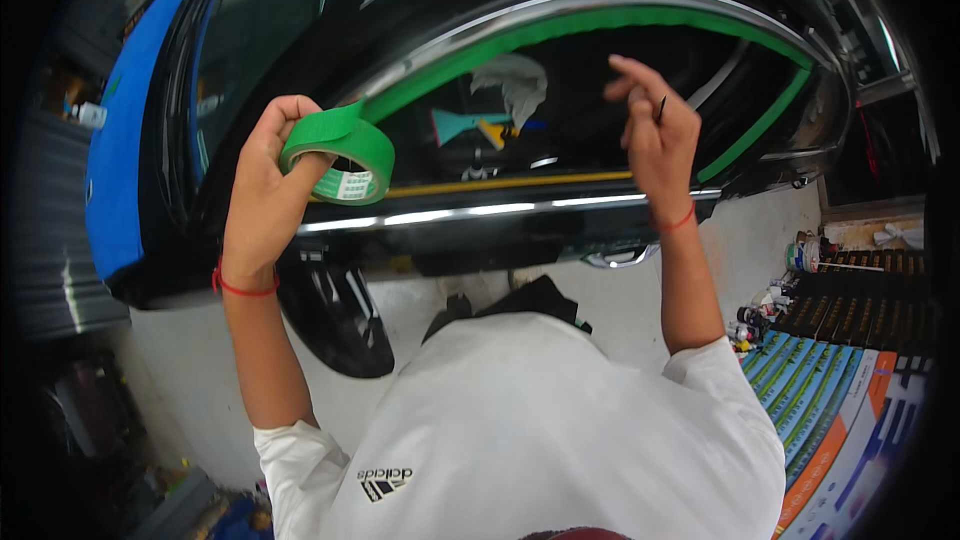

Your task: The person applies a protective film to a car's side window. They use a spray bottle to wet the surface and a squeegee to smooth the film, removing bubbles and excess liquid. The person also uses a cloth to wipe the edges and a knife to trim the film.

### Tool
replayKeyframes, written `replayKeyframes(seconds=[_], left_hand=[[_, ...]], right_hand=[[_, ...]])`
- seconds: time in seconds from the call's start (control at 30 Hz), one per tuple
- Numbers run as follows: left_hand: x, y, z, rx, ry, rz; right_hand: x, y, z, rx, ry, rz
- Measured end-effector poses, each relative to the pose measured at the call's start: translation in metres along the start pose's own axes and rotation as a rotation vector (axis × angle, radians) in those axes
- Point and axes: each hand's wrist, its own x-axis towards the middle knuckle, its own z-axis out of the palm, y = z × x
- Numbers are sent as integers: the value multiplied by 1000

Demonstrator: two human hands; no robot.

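Observation:
My left hand (270, 175) grips a roll of green masking tape (375, 165), with the thumb inside its core. From the roll, a green tape strip (560, 32) runs along the inner side of the chrome trim (470, 20) around the dark side window (590, 145) of a black car, then bends down at the right end. In front of the window is my right hand (660, 140), its index finger stretched and the other fingers curled. A small dark tip pokes out between those fingers; I cannot make out what it is. A yellow strip (520, 183) follows the window's lower edge.
Within the window area show a white cloth (512, 85), a teal squeegee (462, 125) and a yellow scraper (492, 134). The side mirror (340, 315) juts out at lower left. A blue cover (130, 160) lies over the car's front. Boxes (820, 405) stand at right.

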Motion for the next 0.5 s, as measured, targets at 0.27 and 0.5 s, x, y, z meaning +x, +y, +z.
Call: replayKeyframes(seconds=[0.27, 0.5], left_hand=[[215, 144, 111, 88, -49, 394], [433, 186, 207, 352, 132, 219]], right_hand=[[-74, -2, -57, 146, -210, 385], [-130, 46, -107, 499, -131, 445]])
